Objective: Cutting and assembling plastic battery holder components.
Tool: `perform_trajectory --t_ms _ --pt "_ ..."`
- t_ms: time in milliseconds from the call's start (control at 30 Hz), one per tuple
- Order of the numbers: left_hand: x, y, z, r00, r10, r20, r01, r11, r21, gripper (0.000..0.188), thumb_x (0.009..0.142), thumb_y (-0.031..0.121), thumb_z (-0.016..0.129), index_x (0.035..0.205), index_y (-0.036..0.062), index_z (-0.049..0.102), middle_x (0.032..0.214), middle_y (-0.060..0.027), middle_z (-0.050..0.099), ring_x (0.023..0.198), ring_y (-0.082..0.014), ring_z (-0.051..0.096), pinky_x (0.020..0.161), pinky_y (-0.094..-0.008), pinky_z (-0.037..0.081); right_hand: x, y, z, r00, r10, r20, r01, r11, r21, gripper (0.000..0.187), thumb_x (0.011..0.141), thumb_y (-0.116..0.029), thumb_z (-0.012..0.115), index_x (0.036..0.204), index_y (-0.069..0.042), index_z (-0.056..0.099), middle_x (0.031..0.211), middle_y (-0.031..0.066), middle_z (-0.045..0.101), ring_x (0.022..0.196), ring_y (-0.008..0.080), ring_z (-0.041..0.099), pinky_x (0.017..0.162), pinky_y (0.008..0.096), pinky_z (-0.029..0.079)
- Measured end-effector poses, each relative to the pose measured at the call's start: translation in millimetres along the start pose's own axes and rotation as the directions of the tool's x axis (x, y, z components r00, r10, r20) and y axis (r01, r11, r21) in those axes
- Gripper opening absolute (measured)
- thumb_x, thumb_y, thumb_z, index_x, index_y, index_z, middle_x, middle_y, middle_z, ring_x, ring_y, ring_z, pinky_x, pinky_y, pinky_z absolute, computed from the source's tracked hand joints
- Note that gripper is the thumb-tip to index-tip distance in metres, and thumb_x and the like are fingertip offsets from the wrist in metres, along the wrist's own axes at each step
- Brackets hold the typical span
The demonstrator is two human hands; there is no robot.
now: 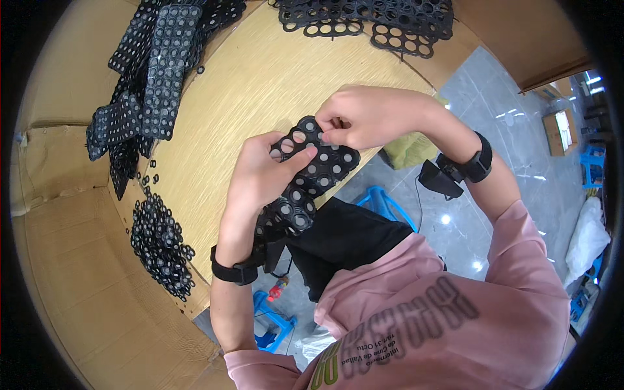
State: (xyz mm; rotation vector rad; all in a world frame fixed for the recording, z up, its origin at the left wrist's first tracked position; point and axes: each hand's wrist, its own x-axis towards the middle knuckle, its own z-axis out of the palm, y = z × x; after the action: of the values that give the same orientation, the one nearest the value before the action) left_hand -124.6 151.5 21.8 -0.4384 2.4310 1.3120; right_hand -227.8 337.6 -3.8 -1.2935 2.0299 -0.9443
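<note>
A flexible black sheet (323, 170) with rows of round cells and pale discs is in front of me, over the table's near edge. My left hand (260, 170) grips its left side, thumb on top and fingers underneath. Some cells near that thumb are open holes, with skin or wood showing through. At the sheet's upper edge, my right hand (354, 120) is closed in a pinch against the cells. Whatever lies between those fingertips is hidden. The sheet's lower end hangs down beside my left wrist.
Black sheets with pale dots (170, 71) are piled at the far left of the wooden table (260, 84). Perforated black sheets (390, 23) lie at the far edge. Small black rings (159, 240) are heaped at the left. Cardboard (78, 260) borders that side; a blue stool (383, 201) stands below.
</note>
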Motion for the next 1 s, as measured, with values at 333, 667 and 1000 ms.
perform_trajectory --t_ms 333,667,1000 --pt "4 -9 5 1.000 0.019 -0.012 -0.019 1.000 0.017 0.015 0.081 0.011 0.076 0.085 0.0022 0.065 0.069 0.0097 0.049 0.064 -0.0011 0.042 0.058 -0.0181 0.035 10 -9 -9 0.992 0.057 0.116 -0.057 0.998 0.002 0.025 0.083 -0.010 0.059 0.062 0.004 0.054 0.051 0.0140 0.051 0.046 0.0239 0.048 0.050 0.0384 0.038" --pt "7 -19 3 0.998 0.046 0.038 -0.038 0.981 -0.192 0.012 0.085 0.005 0.070 0.091 0.0025 0.061 0.072 0.0037 0.059 0.066 -0.0022 0.051 0.057 -0.0179 0.040 9 0 -1 0.999 0.023 0.041 -0.024 0.999 0.026 0.023 0.085 -0.012 0.060 0.067 0.003 0.056 0.054 0.0127 0.053 0.049 0.0229 0.049 0.052 0.0373 0.038" --pt "5 -23 3 0.997 0.077 0.017 -0.072 0.977 -0.203 0.012 0.085 0.004 0.070 0.091 0.0013 0.060 0.072 0.0026 0.059 0.064 -0.0025 0.049 0.057 -0.0182 0.037 9 0 -2 0.998 -0.011 0.061 0.013 0.999 -0.039 0.023 0.087 -0.016 0.061 0.071 0.001 0.056 0.064 0.0102 0.052 0.061 0.0238 0.051 0.059 0.0359 0.040"
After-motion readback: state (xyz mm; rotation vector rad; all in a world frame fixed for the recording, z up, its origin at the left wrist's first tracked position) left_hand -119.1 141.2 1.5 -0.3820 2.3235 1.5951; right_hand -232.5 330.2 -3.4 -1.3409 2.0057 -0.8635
